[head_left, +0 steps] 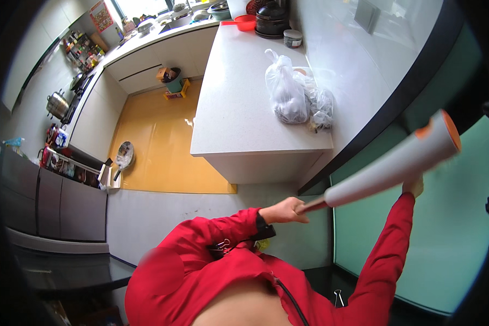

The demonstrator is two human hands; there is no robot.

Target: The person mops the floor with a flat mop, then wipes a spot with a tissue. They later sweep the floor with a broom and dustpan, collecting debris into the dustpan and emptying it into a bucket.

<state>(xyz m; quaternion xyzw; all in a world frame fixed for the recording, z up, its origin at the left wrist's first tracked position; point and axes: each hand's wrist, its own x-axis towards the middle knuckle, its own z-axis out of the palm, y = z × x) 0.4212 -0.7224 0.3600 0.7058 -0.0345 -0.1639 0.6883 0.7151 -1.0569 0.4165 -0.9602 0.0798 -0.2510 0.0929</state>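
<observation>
My left hand [283, 211], in a red sleeve, is closed around the thin brownish shaft of a long-handled tool. Its thick pale grey handle [386, 165] slants up to the right and ends in an orange cap with an orange-edged opening. Which kind of tool it is, I cannot tell, since its far end is hidden beyond my left hand and body. Behind the grey handle is my right hand [413, 186], arm stretched out in front of a green glass panel [440, 233]. The handle covers its fingers, so their grip cannot be made out.
A white counter [233, 108] bears clear plastic bags [288, 98], a dark pot [270, 20] and a red ladle-like bowl [245, 23]. A lidded pan [125, 156] lies on the orange floor [157, 136]. A bin [173, 81] stands by the far cabinets. Left is a steel pot [58, 105].
</observation>
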